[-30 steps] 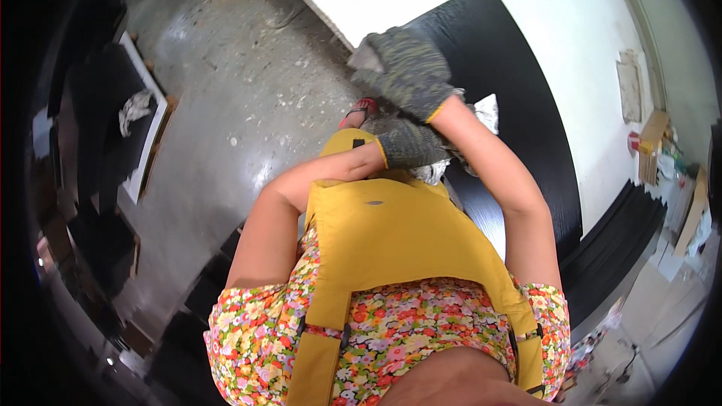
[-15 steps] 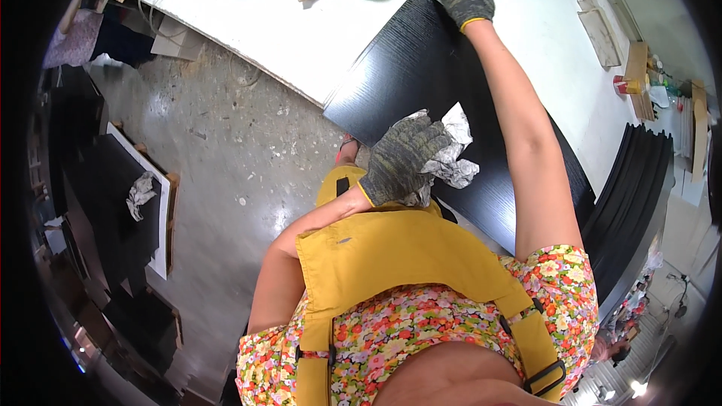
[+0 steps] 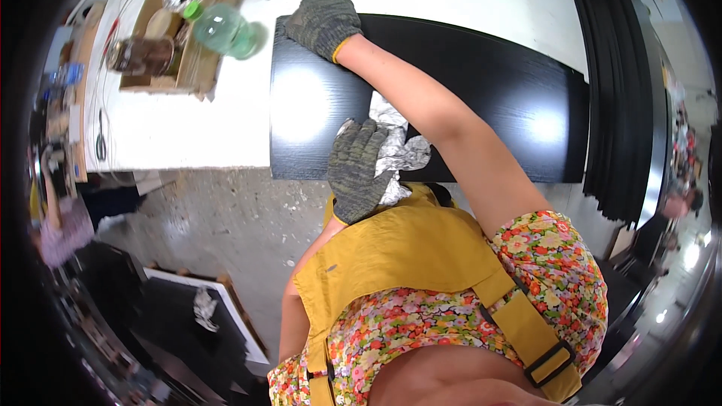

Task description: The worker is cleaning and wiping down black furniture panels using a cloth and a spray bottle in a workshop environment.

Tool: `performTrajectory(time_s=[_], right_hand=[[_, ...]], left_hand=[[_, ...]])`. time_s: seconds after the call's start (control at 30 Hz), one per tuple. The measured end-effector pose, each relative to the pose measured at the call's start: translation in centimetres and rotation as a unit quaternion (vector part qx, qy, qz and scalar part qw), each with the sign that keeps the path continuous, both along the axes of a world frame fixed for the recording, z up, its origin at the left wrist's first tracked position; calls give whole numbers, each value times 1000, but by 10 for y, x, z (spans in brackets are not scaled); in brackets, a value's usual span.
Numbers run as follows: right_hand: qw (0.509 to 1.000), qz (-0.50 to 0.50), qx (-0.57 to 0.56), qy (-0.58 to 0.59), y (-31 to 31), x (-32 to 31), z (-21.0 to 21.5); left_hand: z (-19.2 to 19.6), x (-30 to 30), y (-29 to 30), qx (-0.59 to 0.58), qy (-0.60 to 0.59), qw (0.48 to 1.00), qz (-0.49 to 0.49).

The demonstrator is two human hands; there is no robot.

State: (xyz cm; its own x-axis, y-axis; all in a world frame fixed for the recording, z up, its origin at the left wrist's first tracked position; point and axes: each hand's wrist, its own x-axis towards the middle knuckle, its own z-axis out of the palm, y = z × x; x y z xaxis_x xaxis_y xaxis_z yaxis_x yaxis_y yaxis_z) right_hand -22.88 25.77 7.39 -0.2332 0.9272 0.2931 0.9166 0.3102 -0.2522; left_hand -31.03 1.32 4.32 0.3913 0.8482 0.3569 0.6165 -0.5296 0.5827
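A long black board (image 3: 496, 68) with a glossy wood-grain face lies on the white worktable, its near edge close to my body. My right hand (image 3: 325, 24), in a dark grey-green knit glove, reaches across and grips the board's far left corner with bent fingers. In a matching glove, my left hand (image 3: 356, 169) is over the board's near edge in front of my waist. It clutches a wad of crumpled paper (image 3: 402, 152), which sticks out on the thumb side.
On the white table (image 3: 188, 135), left of the board, a cardboard box (image 3: 199, 71) holds a jar (image 3: 141, 56) and a green-capped bottle (image 3: 224, 28) leans there. Scissors (image 3: 101, 139) lie farther left. Black boards (image 3: 620, 98) are stacked at right. Lower left, more crumpled paper (image 3: 204, 308) rests on dark panels.
The view has swung round, so the board now lies straight across in front of me. My right hand stays at its corner, and the left still holds the paper.
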Motion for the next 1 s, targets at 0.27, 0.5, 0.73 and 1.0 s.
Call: performTrajectory(time_s=[0.27, 0.5, 0.73, 1.0], right_hand=[[985, -121, -11, -120, -97, 211, -11], [969, -169, 1, -179, -118, 272, -4], [966, -253, -45, 14, -81, 178, -16], [897, -400, -31, -185, -181, 397, -25]], left_hand=[[2, -3, 11, -13, 29, 997, -74], [0, 67, 66, -19, 34, 961, -273], [-2, 82, 88, -4, 41, 941, -337], [8, 79, 78, -7, 73, 934, -350]])
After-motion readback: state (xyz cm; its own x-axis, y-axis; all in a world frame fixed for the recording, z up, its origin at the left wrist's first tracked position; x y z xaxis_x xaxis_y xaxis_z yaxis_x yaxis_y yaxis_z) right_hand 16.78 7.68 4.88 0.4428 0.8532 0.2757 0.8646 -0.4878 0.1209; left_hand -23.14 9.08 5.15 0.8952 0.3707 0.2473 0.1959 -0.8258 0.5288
